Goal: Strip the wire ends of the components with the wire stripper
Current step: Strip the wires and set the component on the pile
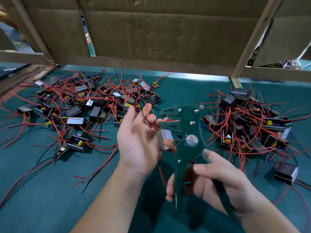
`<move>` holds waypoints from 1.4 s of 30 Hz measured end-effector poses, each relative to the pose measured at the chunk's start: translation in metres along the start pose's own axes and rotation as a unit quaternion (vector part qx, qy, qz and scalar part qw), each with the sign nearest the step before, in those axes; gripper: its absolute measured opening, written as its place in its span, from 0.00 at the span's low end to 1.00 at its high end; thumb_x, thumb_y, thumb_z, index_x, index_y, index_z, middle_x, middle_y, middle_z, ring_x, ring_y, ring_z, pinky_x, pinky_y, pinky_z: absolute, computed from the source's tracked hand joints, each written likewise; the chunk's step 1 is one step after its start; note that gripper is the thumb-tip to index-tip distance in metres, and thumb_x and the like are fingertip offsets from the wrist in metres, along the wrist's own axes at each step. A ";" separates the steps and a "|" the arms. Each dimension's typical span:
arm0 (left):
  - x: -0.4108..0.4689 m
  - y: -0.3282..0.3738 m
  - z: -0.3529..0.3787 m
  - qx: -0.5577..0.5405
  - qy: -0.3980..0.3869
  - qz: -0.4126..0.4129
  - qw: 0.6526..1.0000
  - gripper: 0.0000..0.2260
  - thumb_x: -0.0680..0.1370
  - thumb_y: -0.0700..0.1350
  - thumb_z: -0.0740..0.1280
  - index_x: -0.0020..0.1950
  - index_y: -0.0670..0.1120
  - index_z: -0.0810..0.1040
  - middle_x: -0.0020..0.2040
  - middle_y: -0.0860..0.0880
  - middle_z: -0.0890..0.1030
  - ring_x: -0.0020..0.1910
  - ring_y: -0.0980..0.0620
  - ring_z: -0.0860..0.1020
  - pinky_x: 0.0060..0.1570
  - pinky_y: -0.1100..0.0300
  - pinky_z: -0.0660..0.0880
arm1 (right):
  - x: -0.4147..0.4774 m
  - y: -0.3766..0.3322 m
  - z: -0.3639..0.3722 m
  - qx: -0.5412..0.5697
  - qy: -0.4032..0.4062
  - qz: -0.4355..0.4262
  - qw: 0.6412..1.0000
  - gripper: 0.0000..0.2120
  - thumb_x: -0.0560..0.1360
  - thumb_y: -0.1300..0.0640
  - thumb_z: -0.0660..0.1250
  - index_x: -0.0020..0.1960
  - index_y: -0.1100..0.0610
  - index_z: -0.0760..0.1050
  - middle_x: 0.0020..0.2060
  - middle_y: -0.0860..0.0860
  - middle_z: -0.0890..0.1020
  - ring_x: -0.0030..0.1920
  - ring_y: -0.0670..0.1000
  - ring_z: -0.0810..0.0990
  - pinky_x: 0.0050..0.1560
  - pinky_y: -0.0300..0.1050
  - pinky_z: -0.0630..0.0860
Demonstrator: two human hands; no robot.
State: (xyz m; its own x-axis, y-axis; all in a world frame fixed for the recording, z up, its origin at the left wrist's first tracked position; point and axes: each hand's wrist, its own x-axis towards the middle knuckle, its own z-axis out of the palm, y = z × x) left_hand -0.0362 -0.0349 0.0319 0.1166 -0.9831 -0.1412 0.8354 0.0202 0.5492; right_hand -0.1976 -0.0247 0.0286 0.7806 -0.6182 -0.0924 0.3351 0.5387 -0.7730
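My right hand (217,180) grips the handles of a dark green wire stripper (186,142), held upright with its jaws pointing left at the top. My left hand (138,135) holds a small grey-cased component (164,137) against its fingers and pinches that component's red and black wires (148,115) between thumb and fingertips. The wires stick up just left of the stripper's jaws. Whether a wire end sits inside the jaws is hidden by blur.
A large heap of components with red and black wires (80,105) lies on the green table (42,190) at the left. A second heap (252,125) lies at the right, with one loose component (286,173) nearer. A cardboard and wood partition (151,31) closes the back.
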 end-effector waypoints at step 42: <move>0.026 0.032 -0.046 0.422 0.230 0.298 0.825 0.21 0.74 0.26 0.52 0.54 0.49 0.73 0.49 0.51 0.78 0.42 0.55 0.81 0.47 0.57 0.78 | 0.014 0.011 -0.020 -0.097 0.203 -0.089 0.970 0.20 0.62 0.62 0.67 0.52 0.67 0.70 0.42 0.64 0.78 0.40 0.64 0.82 0.38 0.62 0.79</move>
State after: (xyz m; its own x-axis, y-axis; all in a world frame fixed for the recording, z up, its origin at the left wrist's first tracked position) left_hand 0.0182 -0.0518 0.0079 0.7249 -0.6673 0.1709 -0.0929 0.1511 0.9841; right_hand -0.1935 -0.0387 0.0069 0.4344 -0.8871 -0.1562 0.3089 0.3096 -0.8993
